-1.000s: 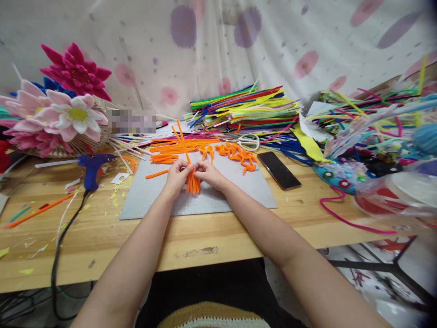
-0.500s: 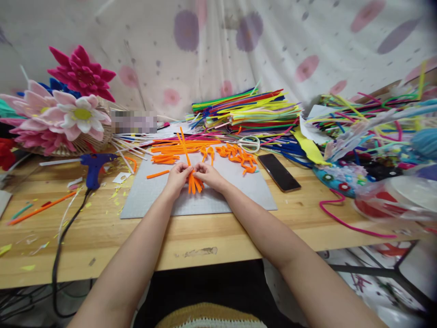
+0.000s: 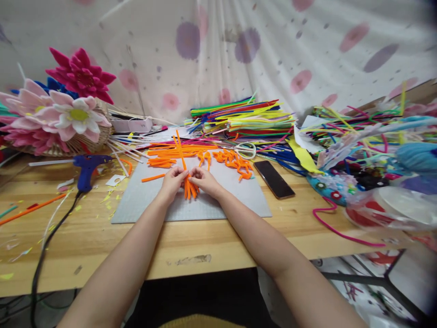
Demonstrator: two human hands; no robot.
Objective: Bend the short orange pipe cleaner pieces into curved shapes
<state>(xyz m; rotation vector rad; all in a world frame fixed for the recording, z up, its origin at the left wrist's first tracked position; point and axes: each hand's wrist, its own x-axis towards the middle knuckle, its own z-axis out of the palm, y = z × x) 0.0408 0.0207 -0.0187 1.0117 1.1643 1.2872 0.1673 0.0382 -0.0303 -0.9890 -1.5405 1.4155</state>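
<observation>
My left hand (image 3: 172, 181) and my right hand (image 3: 204, 180) meet over a grey cutting mat (image 3: 143, 200), both pinched on a small bundle of orange pipe cleaners (image 3: 189, 188). One long orange stem (image 3: 180, 148) sticks up and away from the bundle. Behind my hands lie loose orange pipe cleaners (image 3: 177, 151) and a heap of curled orange pieces (image 3: 234, 160).
A blue glue gun (image 3: 87, 166) with a black cord lies at the left, near fabric flowers (image 3: 61, 111) in a basket. White scissors (image 3: 246, 149), a black phone (image 3: 274, 179), stacked coloured pipe cleaners (image 3: 242, 117) and a cluttered pile (image 3: 368, 141) fill the back and right.
The view has tilted, so everything sits slightly lower and left in the frame. My hands stay together on the orange bundle with only small finger movement.
</observation>
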